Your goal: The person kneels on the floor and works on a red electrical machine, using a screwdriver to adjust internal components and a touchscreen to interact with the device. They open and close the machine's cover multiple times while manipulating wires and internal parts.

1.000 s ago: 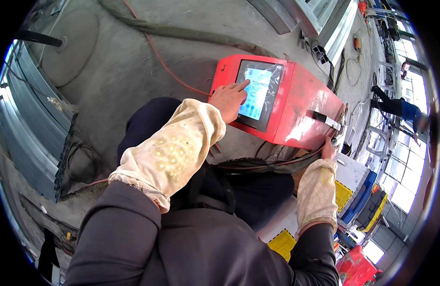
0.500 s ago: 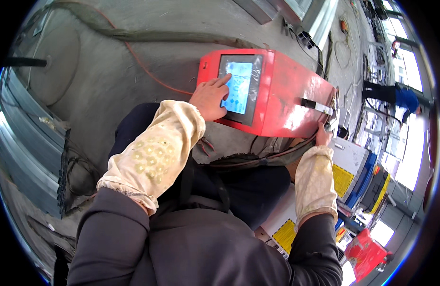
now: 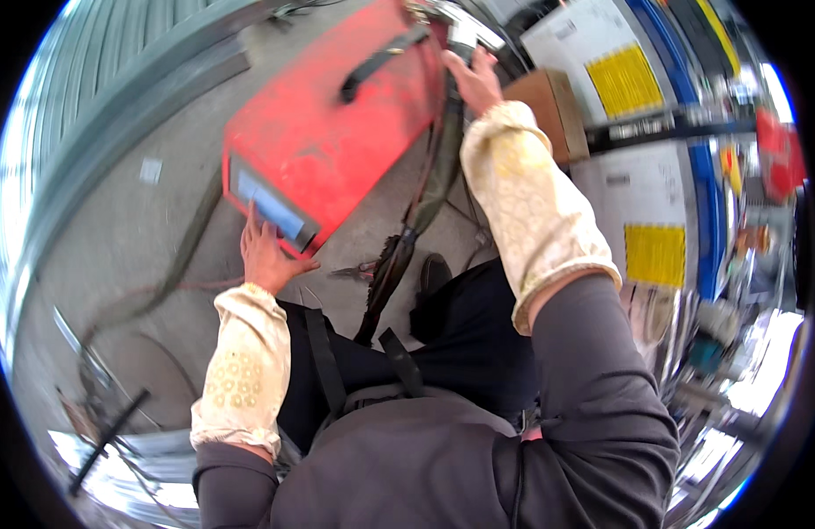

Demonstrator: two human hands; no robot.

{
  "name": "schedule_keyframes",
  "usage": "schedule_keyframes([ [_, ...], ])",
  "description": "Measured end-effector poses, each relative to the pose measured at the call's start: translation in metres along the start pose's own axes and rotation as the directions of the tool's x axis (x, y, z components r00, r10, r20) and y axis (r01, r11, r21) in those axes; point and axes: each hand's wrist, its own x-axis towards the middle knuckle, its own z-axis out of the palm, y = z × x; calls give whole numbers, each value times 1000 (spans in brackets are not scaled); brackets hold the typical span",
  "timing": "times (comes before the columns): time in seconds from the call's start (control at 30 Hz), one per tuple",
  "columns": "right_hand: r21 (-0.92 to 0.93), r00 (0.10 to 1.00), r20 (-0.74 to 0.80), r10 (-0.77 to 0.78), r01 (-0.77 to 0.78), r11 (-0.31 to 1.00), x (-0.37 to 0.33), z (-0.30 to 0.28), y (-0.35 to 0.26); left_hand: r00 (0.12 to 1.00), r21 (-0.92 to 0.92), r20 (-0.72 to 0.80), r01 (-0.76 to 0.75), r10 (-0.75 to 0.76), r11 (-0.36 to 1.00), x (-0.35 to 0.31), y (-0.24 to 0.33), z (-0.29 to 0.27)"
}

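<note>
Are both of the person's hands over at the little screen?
No, only the left hand is at the screen; the right hand is up by the far end of the red machine.

I see room to pass toward the left edge of the floor (image 3: 108, 247), over a hose (image 3: 196, 234); rightward, the red machine (image 3: 337, 132), cable bundle (image 3: 438, 178), brown box (image 3: 559, 104) and white carton (image 3: 641, 189) stand in the way.

We are seeing bright, even light, with white glare burning out patches along the rim at left and lower right. Motion blur is softening the red touchscreen machine (image 3: 315, 132), and fisheye distortion is bowing the metal profiles (image 3: 116, 110).
</note>
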Motion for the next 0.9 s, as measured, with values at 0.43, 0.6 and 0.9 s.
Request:
schedule_keyframes([
  [0.43, 915, 893, 201, 402, -318, 249, -133, 44, 47, 990, 96, -85, -105, 113, 990, 4, -8, 22],
  [0.6, 604, 668, 733, 124, -724, 333, -300, 119, 81, 984, 118, -107, -133, 145, 984, 5, -7, 22],
  [0.9, 81, 115, 991, 62, -914, 398, -346, 169, 29, 985, 121, -103, -124, 136, 985, 7, -12, 20],
])
